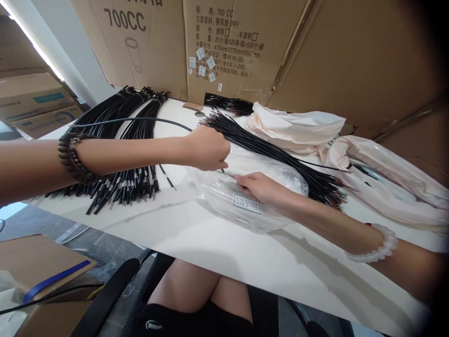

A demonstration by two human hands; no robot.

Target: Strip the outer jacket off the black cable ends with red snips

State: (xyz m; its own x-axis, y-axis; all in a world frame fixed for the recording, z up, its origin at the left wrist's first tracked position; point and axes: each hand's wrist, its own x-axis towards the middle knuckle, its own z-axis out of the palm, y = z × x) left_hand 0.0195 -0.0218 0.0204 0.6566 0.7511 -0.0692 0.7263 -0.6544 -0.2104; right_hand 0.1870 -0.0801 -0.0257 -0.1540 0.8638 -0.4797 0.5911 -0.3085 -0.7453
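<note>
My left hand (210,147) is closed around a black cable (164,120), whose long free length arches out to the left over other cables. A short dark end of it shows below the fist. Just right of that end, my right hand (261,187) is pinched shut; a thin strand runs to its fingertips, but what they hold is too small to make out. Beneath both hands lies a clear plastic bag (224,206) with a printed label. Behind them, a thick bundle of black cables (266,145) with bare coloured wire ends stretches diagonally.
Tied black cable bundles (122,103) cover the left of the white table (168,224). White plastic wrapping (298,126) lies at the back right. Large cardboard boxes (231,28) wall off the back, some small stickers on one. A chair armrest (112,295) sits below the front edge.
</note>
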